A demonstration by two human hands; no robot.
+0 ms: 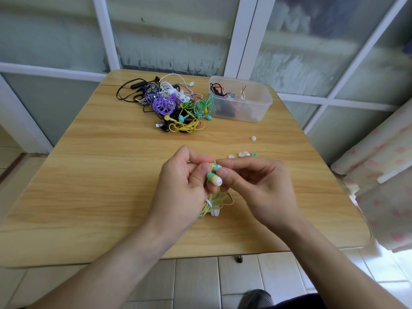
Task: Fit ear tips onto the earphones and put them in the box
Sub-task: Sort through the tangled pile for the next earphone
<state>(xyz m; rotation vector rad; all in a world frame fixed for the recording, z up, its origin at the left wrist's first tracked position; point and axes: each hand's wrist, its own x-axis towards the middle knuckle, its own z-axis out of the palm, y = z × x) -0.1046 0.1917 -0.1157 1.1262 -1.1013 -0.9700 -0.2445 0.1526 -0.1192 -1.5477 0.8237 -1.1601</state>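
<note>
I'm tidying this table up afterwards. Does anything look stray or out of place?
One white ear tip lies alone on the table, apart from the cluster of loose tips nearer the hands. Nothing looks spilled or damaged.

Yellow-green earphones [214, 176] held above desk, cable bundled below; loose ear tips [243, 154] lie near; clear box [265, 101] at rear holds earphones.

Single head view: looks forward and down, close over table [111, 175].
</note>
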